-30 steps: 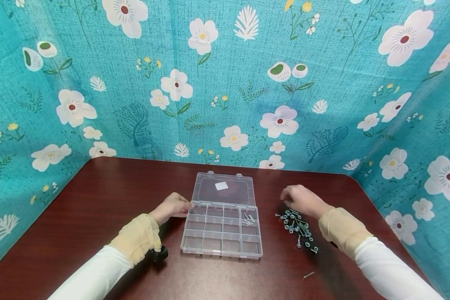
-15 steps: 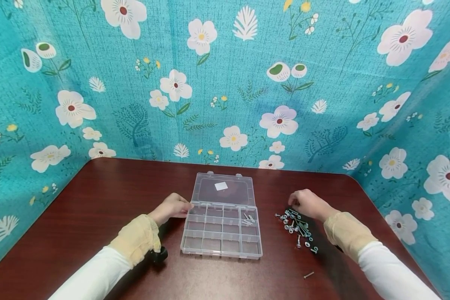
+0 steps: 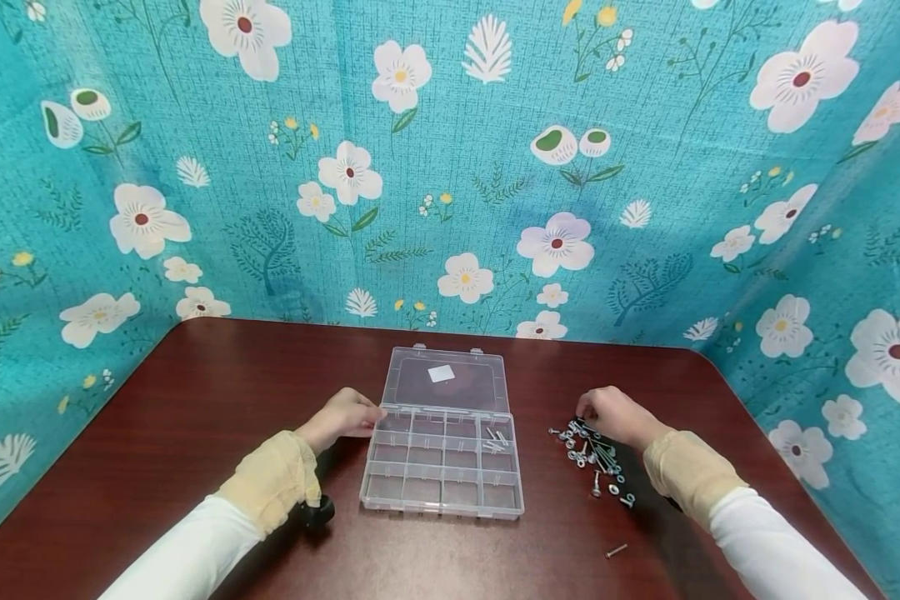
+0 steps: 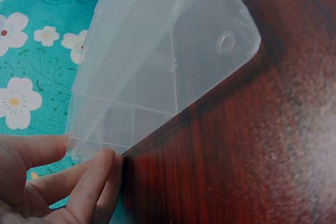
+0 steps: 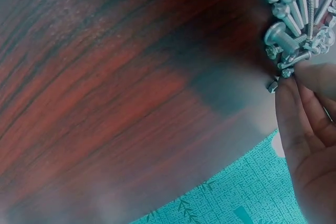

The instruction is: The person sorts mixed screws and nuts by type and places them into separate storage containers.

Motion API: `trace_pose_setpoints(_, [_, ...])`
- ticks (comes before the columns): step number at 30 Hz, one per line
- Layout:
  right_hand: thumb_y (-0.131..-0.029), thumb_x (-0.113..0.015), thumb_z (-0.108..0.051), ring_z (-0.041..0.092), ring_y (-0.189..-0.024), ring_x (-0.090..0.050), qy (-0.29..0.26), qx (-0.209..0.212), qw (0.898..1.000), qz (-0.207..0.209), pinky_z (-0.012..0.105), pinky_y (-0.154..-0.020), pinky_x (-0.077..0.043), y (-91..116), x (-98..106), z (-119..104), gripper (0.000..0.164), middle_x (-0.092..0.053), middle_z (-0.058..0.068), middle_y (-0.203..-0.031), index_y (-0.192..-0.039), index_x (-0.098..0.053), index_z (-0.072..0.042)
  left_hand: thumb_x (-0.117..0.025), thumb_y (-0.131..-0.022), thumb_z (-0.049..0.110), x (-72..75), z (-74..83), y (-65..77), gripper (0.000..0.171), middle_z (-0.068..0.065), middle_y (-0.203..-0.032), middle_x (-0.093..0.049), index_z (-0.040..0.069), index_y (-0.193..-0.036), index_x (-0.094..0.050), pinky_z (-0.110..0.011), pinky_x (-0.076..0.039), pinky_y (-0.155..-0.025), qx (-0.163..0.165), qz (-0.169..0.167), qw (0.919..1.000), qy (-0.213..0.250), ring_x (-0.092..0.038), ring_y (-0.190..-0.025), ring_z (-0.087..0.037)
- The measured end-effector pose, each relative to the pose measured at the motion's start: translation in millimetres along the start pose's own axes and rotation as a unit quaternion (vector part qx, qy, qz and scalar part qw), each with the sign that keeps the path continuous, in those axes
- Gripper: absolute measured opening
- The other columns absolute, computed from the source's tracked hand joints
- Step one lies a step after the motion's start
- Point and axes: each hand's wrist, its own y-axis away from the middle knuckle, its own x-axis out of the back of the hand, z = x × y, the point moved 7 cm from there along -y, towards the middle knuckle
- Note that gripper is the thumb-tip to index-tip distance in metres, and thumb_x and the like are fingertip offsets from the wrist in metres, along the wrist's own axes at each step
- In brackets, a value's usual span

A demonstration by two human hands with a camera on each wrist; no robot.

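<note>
My left hand [image 3: 345, 414] grips the back left corner of a clear plastic compartment box [image 3: 442, 506]; in the left wrist view the thumb is on its rim and the fingers [image 4: 94, 182] lie against its side. The box's lid [image 3: 447, 389] is folded back onto the table. Several small silvery screws [image 3: 497, 442] lie in one right-hand compartment. To the right of the box, my right hand [image 3: 617, 412] is at the far edge of a loose pile of screws, bolts and nuts [image 3: 604, 458]. Its thumb and forefinger pinch a small screw [image 5: 287, 72] there.
One lone screw [image 3: 617, 551] lies nearer the front of the dark wooden table [image 3: 450, 558]. A white label [image 3: 441, 373] shows on the lid. A black object [image 3: 318, 510] sits under my left wrist. A turquoise flowered cloth [image 3: 420, 208] hangs behind the table.
My right hand has moved a little right and closer toward me, down onto the pile's far edge. The left hand and the box have stayed in place.
</note>
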Motion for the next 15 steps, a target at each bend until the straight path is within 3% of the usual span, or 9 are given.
trace_pose_setpoints(8, [-0.071, -0.064, 0.009, 0.012, -0.062, -0.046, -0.005, -0.018, 1.0, -0.011, 0.025, -0.054, -0.044, -2.4, -2.0, -2.0, 0.014, -0.057, 0.001, -0.07, -0.079, -0.066, -0.002, -0.06, -0.087, 0.003, -1.4, -0.2, 0.9, 0.03, -0.023, -0.1, -0.062, -0.019, -0.107, -0.057, -0.034, -0.056, -0.073, -0.001, -0.007, 1.0, 0.001, -0.062, -0.088, -0.024])
trace_pose_setpoints(15, [-0.068, -0.069, 0.003, 0.011, -0.061, -0.048, 0.008, -0.018, 1.0, -0.009, 0.026, -0.054, -0.046, -5.7, 2.5, -8.2, 0.013, -0.056, -0.002, -0.067, -0.078, -0.066, -0.004, -0.06, -0.087, 0.003, 0.5, 1.4, -0.3, 0.029, -0.024, -0.102, -0.062, -0.019, -0.107, -0.058, -0.033, -0.056, -0.073, -0.007, -0.008, 0.9999, 0.0, -0.062, -0.088, -0.024])
